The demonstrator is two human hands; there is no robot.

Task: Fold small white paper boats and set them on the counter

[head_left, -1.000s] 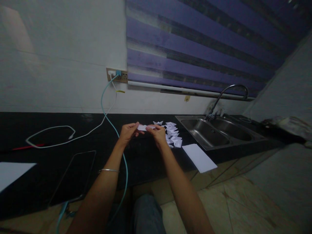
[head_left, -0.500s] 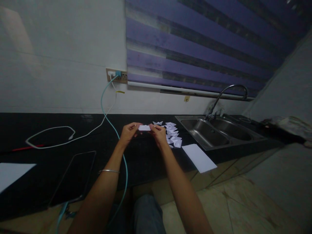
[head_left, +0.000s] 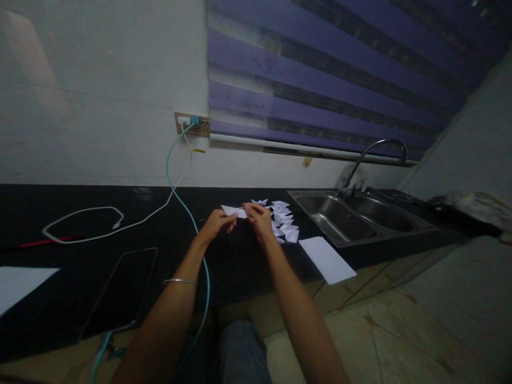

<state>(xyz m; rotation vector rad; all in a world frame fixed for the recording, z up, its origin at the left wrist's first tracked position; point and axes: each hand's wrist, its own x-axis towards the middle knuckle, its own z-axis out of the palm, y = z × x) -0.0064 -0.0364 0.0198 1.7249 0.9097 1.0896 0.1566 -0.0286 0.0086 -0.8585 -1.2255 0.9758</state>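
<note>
Between my two hands is a small folded piece of white paper [head_left: 235, 212], held above the black counter [head_left: 236, 266]. My left hand [head_left: 217, 223] pinches its left part, with a pointed corner sticking up past the thumb. At the right end, the fingers of my right hand [head_left: 259, 217] are closed on the same paper and hide that end. Just right of my right hand lie several folded white paper shapes [head_left: 285, 220] with pointed ends, grouped close together; my hand covers some of them.
White paper sheets [head_left: 327, 260] lie at the counter's front edge, near a double steel sink [head_left: 340, 218]. A dark tablet-like device [head_left: 120, 293] and another white sheet [head_left: 24, 285] are on the left. A teal cable [head_left: 207, 277] hangs past my left forearm; a white cable [head_left: 88, 240] loops farther left.
My left hand has shifted its hold a little lower and inward on the paper. The paper's left end now shows as a raised point instead of a flat rectangle.
</note>
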